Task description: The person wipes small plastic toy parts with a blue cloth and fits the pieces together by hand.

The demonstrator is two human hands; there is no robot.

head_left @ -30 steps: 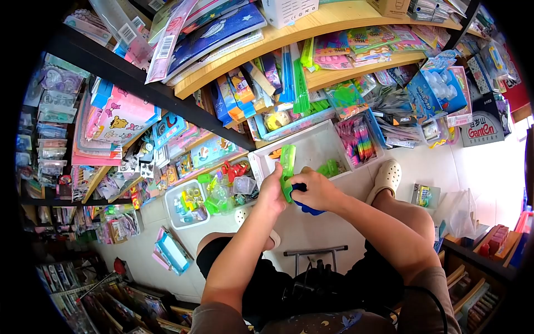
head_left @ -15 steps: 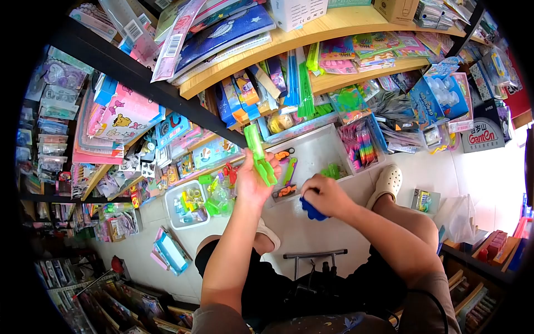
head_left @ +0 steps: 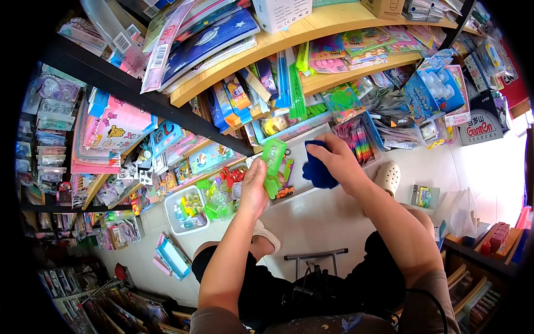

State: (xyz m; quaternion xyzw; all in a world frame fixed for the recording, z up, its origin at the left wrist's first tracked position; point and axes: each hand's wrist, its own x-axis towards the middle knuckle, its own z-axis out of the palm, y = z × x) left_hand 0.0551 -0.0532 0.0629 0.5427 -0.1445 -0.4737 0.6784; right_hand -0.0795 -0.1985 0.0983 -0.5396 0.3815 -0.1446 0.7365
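My left hand (head_left: 254, 186) is closed around a bright green plastic piece (head_left: 274, 157), long and hollow-looking, with a narrower lower part; its exact kind is unclear. Bunched in my right hand (head_left: 337, 160) is a dark blue cloth (head_left: 319, 171), hanging close to the green piece but apart from it. Both hands are over the near side of a white bin (head_left: 299, 146) on the floor. Inside the bin, partly hidden by my left hand and the green piece, lie small orange-and-black items (head_left: 285, 192).
Left of the bin sits a small white basket (head_left: 192, 229) of little toys, beside green packaged items (head_left: 216, 205) and red pieces (head_left: 232, 176). Rainbow-coloured packets (head_left: 356, 140) fill the bin's right end. A wooden shelf (head_left: 311, 26) overhangs the far side. A blue box (head_left: 172, 256) lies on the floor.
The green piece has turned in my left hand, its broad end now facing up. My right hand has moved up and away from me with the blue cloth, which hangs more spread out.
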